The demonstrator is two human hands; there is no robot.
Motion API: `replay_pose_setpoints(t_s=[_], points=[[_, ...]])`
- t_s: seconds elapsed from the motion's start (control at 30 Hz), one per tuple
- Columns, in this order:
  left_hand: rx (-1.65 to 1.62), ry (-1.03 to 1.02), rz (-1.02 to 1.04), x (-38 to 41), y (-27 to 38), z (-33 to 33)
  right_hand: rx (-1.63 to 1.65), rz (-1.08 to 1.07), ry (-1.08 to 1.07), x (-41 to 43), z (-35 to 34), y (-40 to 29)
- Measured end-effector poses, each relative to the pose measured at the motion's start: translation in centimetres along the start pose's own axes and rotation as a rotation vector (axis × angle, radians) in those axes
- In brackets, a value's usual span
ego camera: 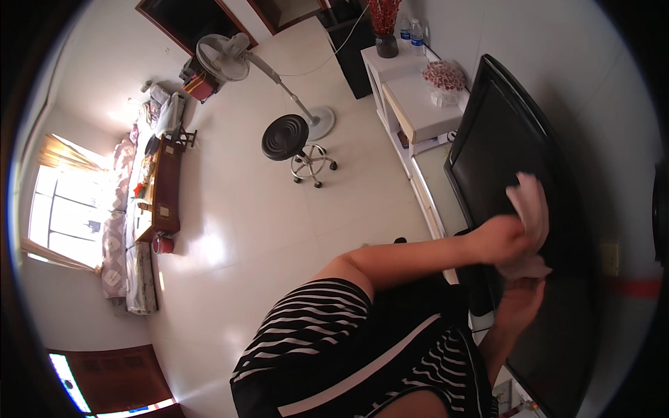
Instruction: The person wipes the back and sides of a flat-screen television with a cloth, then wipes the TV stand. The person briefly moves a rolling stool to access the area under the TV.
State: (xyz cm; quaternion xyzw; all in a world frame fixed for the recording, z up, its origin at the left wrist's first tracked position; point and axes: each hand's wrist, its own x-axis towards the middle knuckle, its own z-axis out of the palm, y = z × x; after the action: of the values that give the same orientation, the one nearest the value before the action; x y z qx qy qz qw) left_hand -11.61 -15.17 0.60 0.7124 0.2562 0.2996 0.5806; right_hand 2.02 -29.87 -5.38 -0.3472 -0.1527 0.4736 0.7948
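A pale pink cloth (534,209), folded and blurred, is gripped in my left hand (504,241). One part of it sticks up past the fist and another part hangs below. My right hand (524,303) is just beneath, its fingers at the lower part of the cloth; blur hides whether they grip it. Both hands are in front of the dark screen of a flat television (504,151), which stands on a white TV cabinet (436,170). My arms come from a black-and-white striped top.
A black round stool (285,137) on casters stands beside a pedestal fan (225,57). The white side unit (405,86) holds a vase of red stems (387,44), water bottles (416,34) and a pink flower bunch (443,76). Across the floor are a wooden table (166,188) and a sofa (116,235).
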Motion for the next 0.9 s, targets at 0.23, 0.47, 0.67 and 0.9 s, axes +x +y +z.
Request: replay_pose_setpoints(t_s=[0.23,0.47,0.67,0.9], points=[[0.639,-0.270,0.486,-7.8,-4.6,-6.4,-0.038,0.206,-0.144,-1.0,9.3,8.8],[0.269,-0.269,0.004,-19.6,-6.8,-21.3,-0.022,0.496,0.012,-1.7,12.2,20.0],[-0.596,0.331,-0.800,-28.6,-17.8,-33.3,-0.122,0.571,0.136,-3.7,17.7,25.5],[-1.433,1.147,-0.717,-35.2,-34.3,-45.9,-0.300,0.789,0.265,-4.1,19.1,31.4]])
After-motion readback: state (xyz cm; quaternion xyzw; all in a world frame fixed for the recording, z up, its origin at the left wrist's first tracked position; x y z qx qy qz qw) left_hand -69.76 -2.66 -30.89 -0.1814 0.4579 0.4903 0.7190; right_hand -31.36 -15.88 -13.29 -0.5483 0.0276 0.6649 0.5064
